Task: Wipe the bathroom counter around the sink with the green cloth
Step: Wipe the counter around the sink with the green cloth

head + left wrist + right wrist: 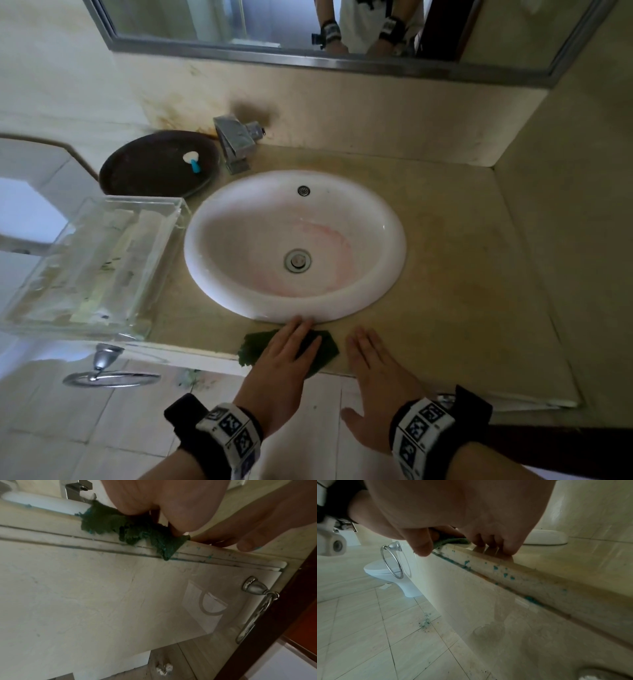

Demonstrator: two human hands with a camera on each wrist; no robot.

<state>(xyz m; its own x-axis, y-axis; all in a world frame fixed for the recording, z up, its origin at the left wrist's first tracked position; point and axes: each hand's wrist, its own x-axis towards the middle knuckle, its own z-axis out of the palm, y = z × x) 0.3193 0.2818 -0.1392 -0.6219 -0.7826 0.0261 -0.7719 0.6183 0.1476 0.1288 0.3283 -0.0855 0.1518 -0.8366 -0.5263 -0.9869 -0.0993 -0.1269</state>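
Note:
The dark green cloth (325, 346) lies on the beige counter (462, 274), at its front edge just below the white sink (205, 274). My left hand (294, 339) lies flat on the cloth with straight fingers reaching the sink rim. In the left wrist view the cloth (106, 520) is bunched under the palm, with one corner hanging over the counter edge. My right hand (366, 349) rests flat on the bare counter just right of the cloth, holding nothing. In the right wrist view its fingers (496, 543) sit on the counter edge beside the cloth (452, 540).
A chrome faucet (236, 140) stands behind the sink. A dark round tray (137, 171) and a clear box (85, 267) fill the counter's left side. A towel ring (109, 377) hangs below. Teal specks (505, 574) dot the counter's front face. A toilet (385, 569) stands to the left.

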